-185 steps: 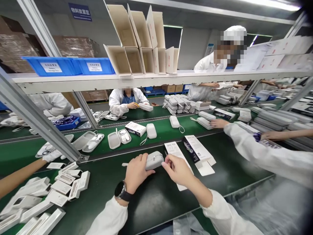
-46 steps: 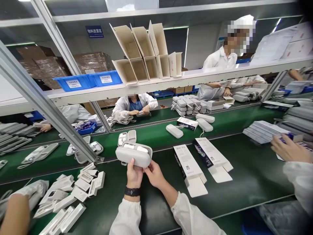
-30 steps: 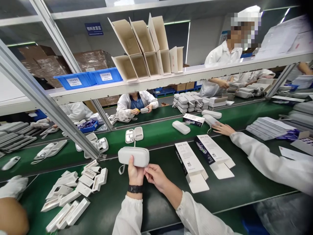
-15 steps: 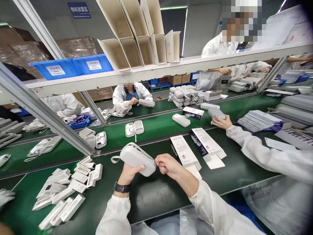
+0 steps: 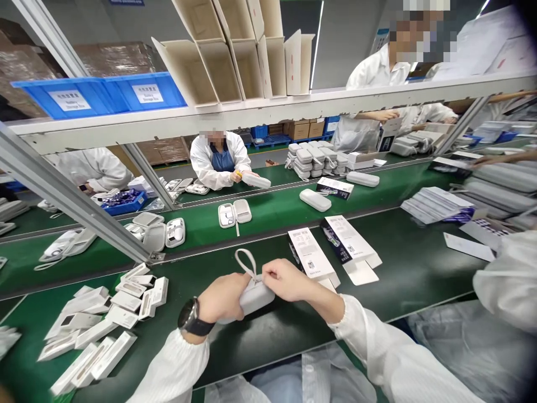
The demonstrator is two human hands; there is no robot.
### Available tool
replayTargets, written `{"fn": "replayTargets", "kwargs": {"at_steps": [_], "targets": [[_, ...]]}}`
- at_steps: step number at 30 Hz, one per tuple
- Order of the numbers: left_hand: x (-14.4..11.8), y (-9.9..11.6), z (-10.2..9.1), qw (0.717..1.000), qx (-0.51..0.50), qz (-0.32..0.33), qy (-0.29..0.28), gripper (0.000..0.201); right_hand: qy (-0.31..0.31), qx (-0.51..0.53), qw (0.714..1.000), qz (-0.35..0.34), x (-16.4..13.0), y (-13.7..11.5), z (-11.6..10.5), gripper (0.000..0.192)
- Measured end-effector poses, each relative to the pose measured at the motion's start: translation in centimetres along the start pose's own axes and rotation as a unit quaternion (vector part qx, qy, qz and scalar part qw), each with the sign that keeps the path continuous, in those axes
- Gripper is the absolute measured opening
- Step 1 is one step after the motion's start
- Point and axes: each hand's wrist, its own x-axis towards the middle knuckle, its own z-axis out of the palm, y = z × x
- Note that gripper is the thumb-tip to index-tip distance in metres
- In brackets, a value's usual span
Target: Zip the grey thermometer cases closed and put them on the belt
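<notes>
Two hands hold a small grey case over a dark green workbench on a packing line.

A long green belt (image 5: 377, 196) runs across the middle of the view, under a white shelf (image 5: 268, 112) carrying open cardboard boxes (image 5: 235, 50) and blue bins (image 5: 100, 95); people in white coats work on the far side and at the right. On the bench (image 5: 398, 268), two flat printed cartons (image 5: 331, 246) lie just right of the hands, and a heap of small white boxes (image 5: 100, 319) lies well to the left. The left hand (image 5: 220, 298), with a dark watch (image 5: 191, 319) on its wrist, is wrapped around the grey case (image 5: 257, 295) near the bench's front edge. The right hand (image 5: 285, 278) pinches the case's top edge. The two hands are close together on it. A pale wrist loop (image 5: 245, 261) sticks up from the case.
</notes>
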Motion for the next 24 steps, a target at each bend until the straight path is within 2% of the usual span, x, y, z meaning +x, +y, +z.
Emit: {"fn": "replayTargets", "kwargs": {"at_steps": [3,5,6,8,9,10,11,12,14,15,17,19,21,24], "targets": [[0.4,-1.8,0.3,0.998,-0.012,0.026,0.051,0.037,0.013,-0.095,0.994,-0.047,-0.2,-0.1,0.9,0.032],[1.0,-1.9,-0.1,0.998,-0.032,0.005,0.051,0.037,0.017,-0.071,0.996,-0.05,-0.5,0.4,1.0,0.032],[1.4,-1.6,-0.3,0.998,-0.045,-0.016,0.038,0.038,0.04,-0.05,0.997,-0.046,-0.6,0.9,1.0,0.029],[2.5,-0.8,-0.7,0.997,-0.057,-0.051,-0.001,0.042,0.141,-0.016,0.99,-0.023,-0.8,2.1,0.9,0.014],[3.0,-0.4,-0.7,0.997,-0.056,-0.061,-0.011,0.045,0.196,-0.002,0.981,-0.005,-0.8,2.8,0.8,0.017],[3.7,-0.2,-0.4,0.996,-0.055,-0.065,-0.005,0.047,0.227,0.018,0.973,0.018,-0.7,3.5,0.8,0.034],[4.3,0.0,0.0,0.996,-0.064,-0.065,0.015,0.049,0.223,0.051,0.972,0.042,-0.4,4.2,0.8,0.05],[5.0,-0.1,0.6,0.993,-0.088,-0.065,0.047,0.048,0.19,0.095,0.975,0.062,0.0,4.7,0.8,0.059],[6.2,-0.8,1.8,0.974,-0.183,-0.071,0.111,0.04,0.098,0.178,0.976,0.076,1.3,5.6,0.6,0.059],[6.8,-1.3,2.3,0.96,-0.238,-0.076,0.13,0.035,0.074,0.196,0.975,0.071,2.2,5.9,0.3,0.055],[7.6,-2.5,2.8,0.935,-0.309,-0.101,0.146,0.031,0.088,0.165,0.979,0.085,4.6,6.6,-1.0,0.047],[7.9,-4.0,2.5,0.931,-0.298,-0.143,0.153,0.037,0.14,0.067,0.974,0.162,7.8,7.7,-3.5,0.045],[7.8,-5.4,1.7,0.95,-0.213,-0.172,0.152,0.043,0.179,-0.03,0.95,0.253,11.2,9.0,-6.8,0.044],[7.5,-7.6,-0.3,0.967,-0.091,-0.169,0.17,0.039,0.209,-0.101,0.928,0.292,15.7,10.9,-11.5,0.043]]}}
